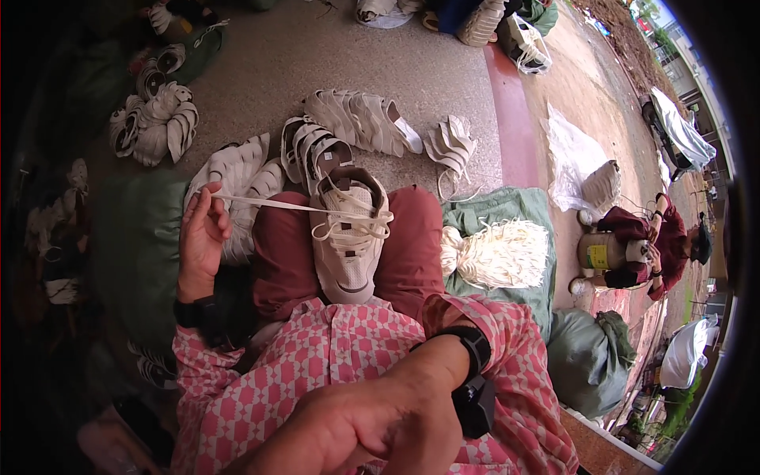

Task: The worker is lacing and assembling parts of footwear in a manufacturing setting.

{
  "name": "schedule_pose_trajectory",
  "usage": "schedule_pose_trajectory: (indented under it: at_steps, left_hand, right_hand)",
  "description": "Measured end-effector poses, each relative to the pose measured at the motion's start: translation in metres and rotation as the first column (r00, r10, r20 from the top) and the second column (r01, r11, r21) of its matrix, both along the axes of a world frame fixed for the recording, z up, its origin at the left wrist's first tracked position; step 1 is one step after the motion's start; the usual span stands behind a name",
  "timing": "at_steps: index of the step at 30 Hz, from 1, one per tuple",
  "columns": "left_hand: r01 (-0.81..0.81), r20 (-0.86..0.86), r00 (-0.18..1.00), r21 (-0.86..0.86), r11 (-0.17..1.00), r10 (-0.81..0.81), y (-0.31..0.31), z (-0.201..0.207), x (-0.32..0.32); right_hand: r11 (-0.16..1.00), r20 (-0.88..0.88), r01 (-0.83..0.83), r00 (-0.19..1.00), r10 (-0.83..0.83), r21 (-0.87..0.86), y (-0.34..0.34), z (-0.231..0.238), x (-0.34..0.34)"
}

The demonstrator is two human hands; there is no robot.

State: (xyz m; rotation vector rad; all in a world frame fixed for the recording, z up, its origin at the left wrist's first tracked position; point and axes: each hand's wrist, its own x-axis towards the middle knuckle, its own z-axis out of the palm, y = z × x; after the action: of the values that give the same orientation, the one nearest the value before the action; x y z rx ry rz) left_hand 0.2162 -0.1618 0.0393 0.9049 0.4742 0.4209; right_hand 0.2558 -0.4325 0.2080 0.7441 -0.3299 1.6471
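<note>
A beige-white sneaker rests between my knees, its toe toward me and its lace looped loosely across the front. Out to the left, my left hand holds the free end of the white shoelace near its fingertips. The lace runs taut from there to the shoe's eyelets. My right hand is raised close to the camera, bent at the wrist in front of my checked shirt. Its fingers are hidden or cut off by the lower edge, so what they hold does not show.
Rows of nested white shoes lie on the floor ahead, with another pile at far left. A bundle of white laces sits on green cloth at my right, near a green sack. Another person sits working farther right.
</note>
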Motion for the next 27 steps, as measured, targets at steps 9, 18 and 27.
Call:
schedule_pose_trajectory:
  at_steps: [9, 18, 27]
  left_hand:
    - [0.047, 0.064, 0.997, 0.098, 0.994, -0.054, -0.012, 0.008, 0.006]
    - [0.017, 0.033, 0.999, 0.084, 0.996, -0.020, -0.019, 0.008, 0.016]
    - [-0.033, -0.019, 0.999, 0.135, 0.990, 0.036, -0.009, -0.003, 0.009]
  right_hand:
    - [0.725, 0.503, 0.606, 0.538, -0.676, 0.326, 0.004, -0.006, 0.026]
    - [0.313, 0.566, 0.648, -0.221, -0.794, 0.694, -0.019, 0.003, 0.036]
    - [0.446, 0.675, 0.507, -0.563, -0.476, 0.737, -0.037, -0.031, 0.120]
